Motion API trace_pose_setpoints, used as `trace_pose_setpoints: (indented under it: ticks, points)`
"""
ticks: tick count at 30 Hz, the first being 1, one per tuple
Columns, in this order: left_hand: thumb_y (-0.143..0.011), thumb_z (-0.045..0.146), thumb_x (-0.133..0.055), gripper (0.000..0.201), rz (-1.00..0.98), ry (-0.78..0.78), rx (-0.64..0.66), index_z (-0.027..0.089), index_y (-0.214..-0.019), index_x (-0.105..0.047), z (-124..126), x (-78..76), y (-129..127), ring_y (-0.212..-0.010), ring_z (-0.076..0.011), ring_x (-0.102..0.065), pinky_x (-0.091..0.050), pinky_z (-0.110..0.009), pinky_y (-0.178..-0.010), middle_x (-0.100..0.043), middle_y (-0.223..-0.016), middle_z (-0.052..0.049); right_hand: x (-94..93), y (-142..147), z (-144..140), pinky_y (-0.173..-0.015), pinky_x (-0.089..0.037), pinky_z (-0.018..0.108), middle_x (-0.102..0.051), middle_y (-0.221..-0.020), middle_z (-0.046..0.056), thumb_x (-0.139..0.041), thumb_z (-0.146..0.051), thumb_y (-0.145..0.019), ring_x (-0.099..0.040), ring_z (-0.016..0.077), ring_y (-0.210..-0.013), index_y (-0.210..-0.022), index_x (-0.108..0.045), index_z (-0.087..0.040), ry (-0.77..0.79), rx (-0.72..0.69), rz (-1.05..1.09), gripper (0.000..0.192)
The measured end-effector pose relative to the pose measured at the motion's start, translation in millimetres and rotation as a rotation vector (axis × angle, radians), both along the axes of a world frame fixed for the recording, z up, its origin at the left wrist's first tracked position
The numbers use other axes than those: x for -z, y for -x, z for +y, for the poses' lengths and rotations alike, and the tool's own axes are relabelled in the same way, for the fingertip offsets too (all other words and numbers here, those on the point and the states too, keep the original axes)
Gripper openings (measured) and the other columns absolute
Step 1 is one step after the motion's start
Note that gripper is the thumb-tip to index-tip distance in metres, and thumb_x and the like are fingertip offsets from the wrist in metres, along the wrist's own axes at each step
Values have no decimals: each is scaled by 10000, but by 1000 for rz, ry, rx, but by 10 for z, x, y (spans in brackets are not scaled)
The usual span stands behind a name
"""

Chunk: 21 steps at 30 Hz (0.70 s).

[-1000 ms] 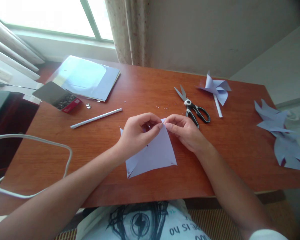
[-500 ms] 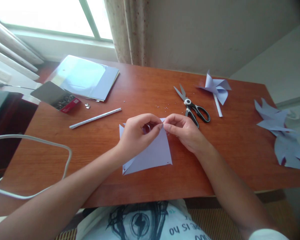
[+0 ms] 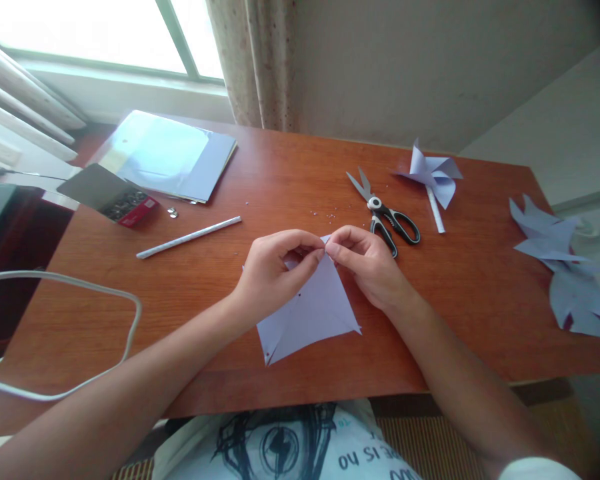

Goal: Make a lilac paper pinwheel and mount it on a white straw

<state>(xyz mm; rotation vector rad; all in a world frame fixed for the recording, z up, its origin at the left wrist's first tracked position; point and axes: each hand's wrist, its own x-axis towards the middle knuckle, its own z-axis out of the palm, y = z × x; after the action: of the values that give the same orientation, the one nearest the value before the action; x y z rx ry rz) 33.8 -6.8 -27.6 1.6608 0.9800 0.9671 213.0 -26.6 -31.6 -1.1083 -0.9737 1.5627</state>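
Observation:
A square paper sheet (image 3: 313, 317) with slits running in from its corners and small punched holes lies at the middle of the table, below my hands. My left hand (image 3: 280, 270) pinches the sheet's far corner between thumb and forefinger. Right beside it, my right hand (image 3: 363, 260) is closed on the same corner, fingertips touching those of the left. The fingers hide the corner itself. Just beyond my right hand lie scissors (image 3: 380, 207) with black and white handles, blades parted. To the left rests a rolled paper stick (image 3: 189, 238).
A finished paper pinwheel (image 3: 433, 177) lies at the back right, with more cut paper pinwheel pieces (image 3: 550, 233) at the right edge. An open box of small metal pieces (image 3: 125, 200), a plastic folder (image 3: 170, 153) and a white cable (image 3: 135, 313) are on the left. Paper bits dot the wood.
The paper sheet has turned under my hands, its near edge swinging right and towards me. Both hands keep pinching the far corner in nearly the same spot.

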Motion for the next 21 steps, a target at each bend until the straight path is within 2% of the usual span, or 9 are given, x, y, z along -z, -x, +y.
trace_pose_setpoints:
  ticks: [7,13,21]
  points:
    - [-840,200,-716,45,-128,120,-46,155,-840,-712,23,-14,-3,-636,-105,-621,-488,-204,-575,-705,-747,-20,-29,18,-10,-691,-515,254,-697,-767,-25,-787,-346,-833,-625,118,-697,-814,-709,-224,53,-46,68,146]
    - [-833,197,-723,47,-163,156,-53,161,-821,-696,20,-12,-16,-594,-94,-610,-489,-199,-555,-674,-706,-1,-11,11,-11,-698,-506,258,-697,-767,-22,-772,-343,-847,-637,131,-726,-844,-716,-230,58,-87,77,127]
    - [-811,207,-748,87,-213,241,-44,153,-804,-680,2,-17,-38,-578,-97,-637,-513,-188,-544,-672,-692,1,19,38,-12,-680,-476,243,-676,-785,-25,-790,-333,-829,-585,113,-710,-808,-696,-216,-9,-40,26,152]
